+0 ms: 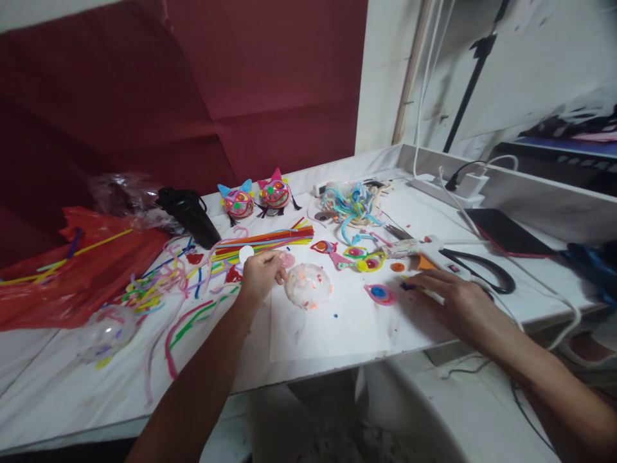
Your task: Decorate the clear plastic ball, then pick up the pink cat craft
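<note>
At centre frame the left hand (260, 273) is curled, its fingertips touching a clear ball (308, 286) flecked with orange that rests on the white table (337, 334); whether it truly grips cannot be told. The right hand (450, 299) lies flat and open at centre right, fingertips just beside a pink eye-shaped piece (380, 294). A glue gun (424, 249) lies just above it.

Bare white table (332, 334) lay open before the hands; a glue gun (424, 249), scissors (475, 267) and pipe cleaners (260, 241) crowded behind.
</note>
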Demonstrator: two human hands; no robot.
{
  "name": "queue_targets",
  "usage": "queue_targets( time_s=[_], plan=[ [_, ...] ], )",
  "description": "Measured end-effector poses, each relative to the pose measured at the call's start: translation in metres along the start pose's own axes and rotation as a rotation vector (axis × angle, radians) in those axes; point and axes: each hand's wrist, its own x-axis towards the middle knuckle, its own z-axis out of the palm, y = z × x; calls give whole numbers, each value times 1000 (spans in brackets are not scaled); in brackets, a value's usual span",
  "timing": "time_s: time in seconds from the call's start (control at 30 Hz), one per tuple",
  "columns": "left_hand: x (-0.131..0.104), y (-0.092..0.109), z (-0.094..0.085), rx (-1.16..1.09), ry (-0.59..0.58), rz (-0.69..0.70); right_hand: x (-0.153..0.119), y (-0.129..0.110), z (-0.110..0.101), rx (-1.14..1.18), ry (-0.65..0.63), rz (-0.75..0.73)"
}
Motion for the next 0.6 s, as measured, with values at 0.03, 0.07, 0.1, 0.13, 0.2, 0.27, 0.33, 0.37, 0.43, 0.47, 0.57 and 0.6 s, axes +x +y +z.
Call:
queue_targets(
  time_s=[0.03,0.07,0.1,0.13,0.2,0.27,0.33,0.37,0.43,0.47,0.57,0.6],
  plan=[
    [1,0,-1,4,5,-1,6,-1,1,7,10,-21],
    [2,-1,-2,7,15,1,14,-3,3,20,20,-49],
    [2,-4,-4,10,28,3,24,-6,5,38,24,-77],
    [2,-7,-5,13,48,8,36,-8,7,64,25,-104],
    [2,-17,-9,7,89,21,65,-15,11,137,12,-158],
    [2,-28,-12,-3,134,35,98,-21,18,214,-2,-191],
    [1,-39,-13,-14,169,38,133,-24,27,262,-35,-192],
    [1,-43,-13,-21,186,35,150,-24,33,269,-60,-183],
    [1,-49,-13,-33,205,28,186,-22,48,259,-118,-161],
    [1,-52,-13,-39,211,23,203,-20,57,249,-134,-156],
    [0,-56,-11,-44,224,8,255,-14,87,197,-170,-125],
    [0,-58,-11,-42,230,5,272,-12,97,174,-184,-116]
  ],
)
